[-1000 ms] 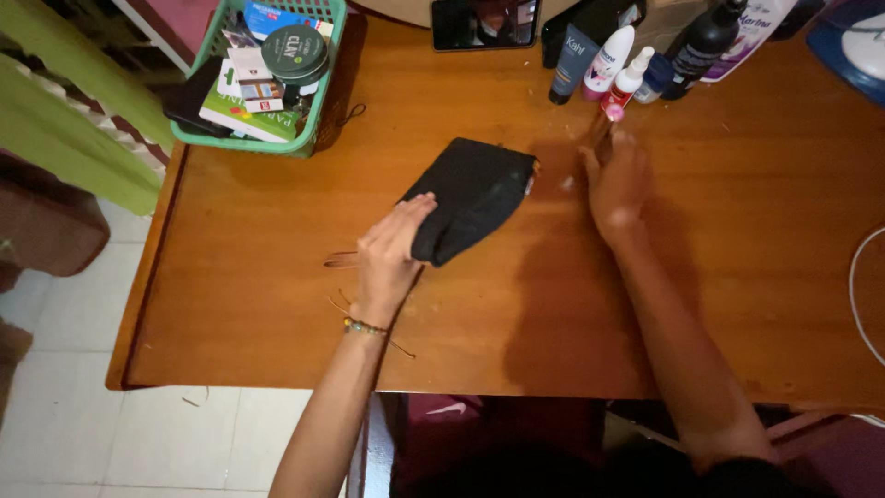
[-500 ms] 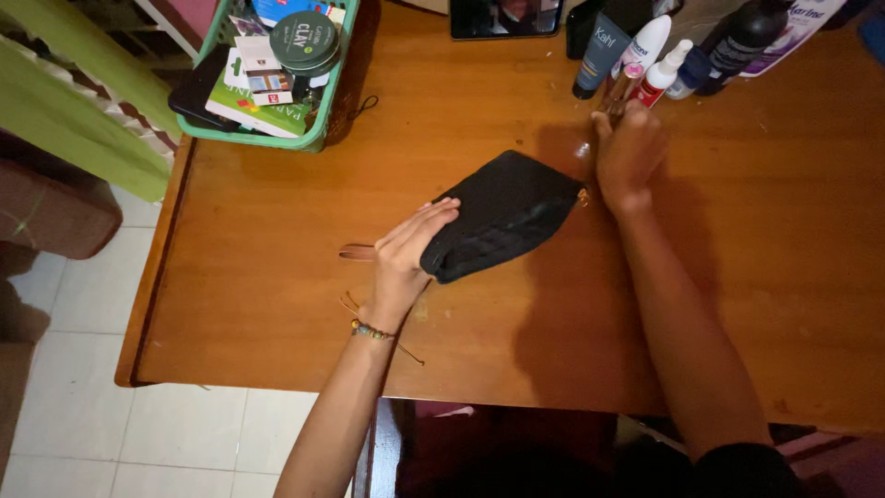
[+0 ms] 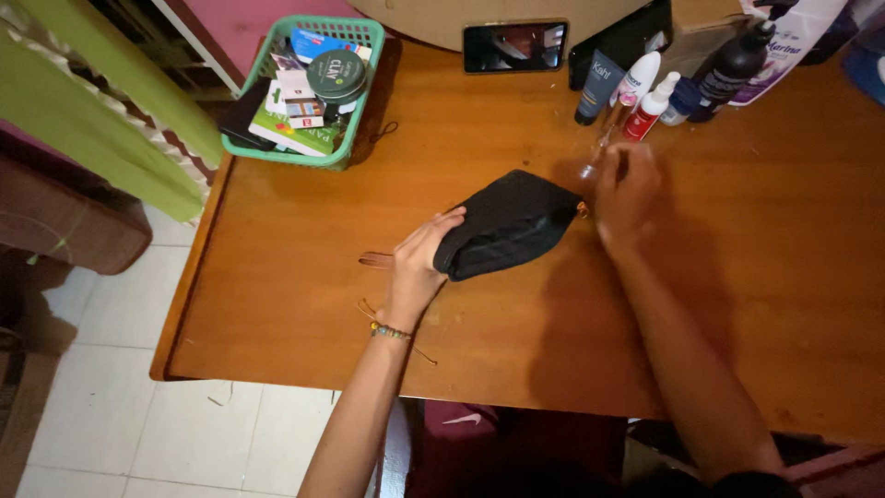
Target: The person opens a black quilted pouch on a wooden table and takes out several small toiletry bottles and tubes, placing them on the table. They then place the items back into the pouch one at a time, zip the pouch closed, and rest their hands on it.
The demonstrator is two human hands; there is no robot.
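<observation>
Tabletop [image 3: 304,304]: left hand [image 3: 417,267] flat against pouch [image 3: 507,223]

Wooden table [image 3: 277,304], warm brown, dimly lit. White tiled floor [image 3: 101,424] at left. Green fabric [image 3: 111,120] hangs beside it.

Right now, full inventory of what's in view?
black pouch: 1, black, table centre
small clear bottle: 1, pink cap, in right grip, blurred
wooden table: 1, orange-brown
green basket: 1, table's far left corner, holds a round tin and cards
phone: 1, dark, far edge
bottles and tubes: several, grey, white, red, black, far right
tiled floor: pale, left
left hand: beaded bracelet, on pouch's near end
right hand: beside pouch's far end
</observation>
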